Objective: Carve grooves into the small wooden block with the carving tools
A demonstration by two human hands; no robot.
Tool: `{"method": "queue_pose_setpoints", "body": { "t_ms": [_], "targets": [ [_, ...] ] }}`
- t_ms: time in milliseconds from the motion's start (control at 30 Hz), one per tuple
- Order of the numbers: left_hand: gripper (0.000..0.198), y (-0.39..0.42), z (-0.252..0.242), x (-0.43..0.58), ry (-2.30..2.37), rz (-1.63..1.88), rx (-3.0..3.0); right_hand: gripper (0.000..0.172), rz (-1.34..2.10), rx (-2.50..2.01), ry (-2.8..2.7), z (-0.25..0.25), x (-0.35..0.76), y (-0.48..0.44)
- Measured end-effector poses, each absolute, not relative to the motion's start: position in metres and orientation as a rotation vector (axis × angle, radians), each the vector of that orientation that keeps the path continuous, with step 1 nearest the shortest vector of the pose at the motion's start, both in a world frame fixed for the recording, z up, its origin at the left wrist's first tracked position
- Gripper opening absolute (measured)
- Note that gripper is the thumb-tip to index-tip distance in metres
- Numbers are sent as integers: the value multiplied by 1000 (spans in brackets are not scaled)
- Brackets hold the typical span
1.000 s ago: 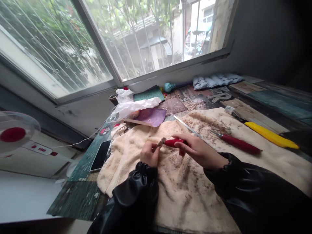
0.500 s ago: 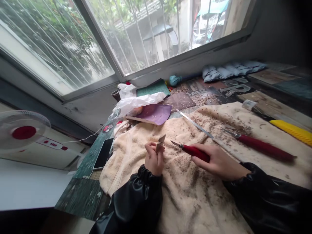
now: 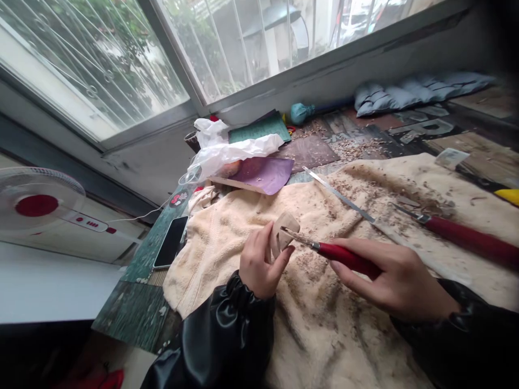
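Observation:
Between the fingers and thumb of my left hand (image 3: 259, 262) is a small pale piece of wood (image 3: 288, 224) with dark cut lines on its face. My right hand (image 3: 395, 275) is wrapped round the red handle of a carving knife (image 3: 348, 258). The knife's narrow blade points left and its tip is at the wood's face; whether it cuts in I cannot tell. Beneath both hands lies a beige towel (image 3: 219, 254) strewn with wood shavings. A second red-handled carving tool (image 3: 466, 235) rests on the towel to the right, near a long metal strip (image 3: 340, 195).
A phone (image 3: 172, 242) lies at the table's left edge, with a fan (image 3: 38, 205) beyond it. Toward the window are a white plastic bag (image 3: 239, 151), a purple sheet (image 3: 265, 175), a green mat (image 3: 259, 129) and a grey-blue cushion (image 3: 417, 94). Something yellow (image 3: 508, 196) shows at the far right.
My left hand has turned the wood so its broader, cut face shows. The knife's tip, apart from the wood before, is now at that face. The view has shifted slightly.

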State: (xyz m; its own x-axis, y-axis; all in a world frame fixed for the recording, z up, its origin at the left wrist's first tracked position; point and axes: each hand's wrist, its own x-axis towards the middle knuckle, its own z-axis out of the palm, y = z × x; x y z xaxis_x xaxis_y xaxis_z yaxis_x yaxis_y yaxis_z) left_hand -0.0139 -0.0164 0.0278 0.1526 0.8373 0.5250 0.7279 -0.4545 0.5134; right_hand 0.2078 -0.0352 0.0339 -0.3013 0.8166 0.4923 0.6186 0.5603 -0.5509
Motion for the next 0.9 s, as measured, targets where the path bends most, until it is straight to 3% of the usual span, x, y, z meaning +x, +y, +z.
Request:
{"method": "queue_pose_setpoints", "body": {
  "t_ms": [400, 900],
  "targets": [
    [48, -22, 33, -8, 1509, 1478, 2375, 17, 462, -1186, -1936, 39, 206, -40],
    [44, -24, 36, -8, 1459, 1391, 2298, 21, 395, -1149, -2065, 31, 206, -34]
  ]
}}
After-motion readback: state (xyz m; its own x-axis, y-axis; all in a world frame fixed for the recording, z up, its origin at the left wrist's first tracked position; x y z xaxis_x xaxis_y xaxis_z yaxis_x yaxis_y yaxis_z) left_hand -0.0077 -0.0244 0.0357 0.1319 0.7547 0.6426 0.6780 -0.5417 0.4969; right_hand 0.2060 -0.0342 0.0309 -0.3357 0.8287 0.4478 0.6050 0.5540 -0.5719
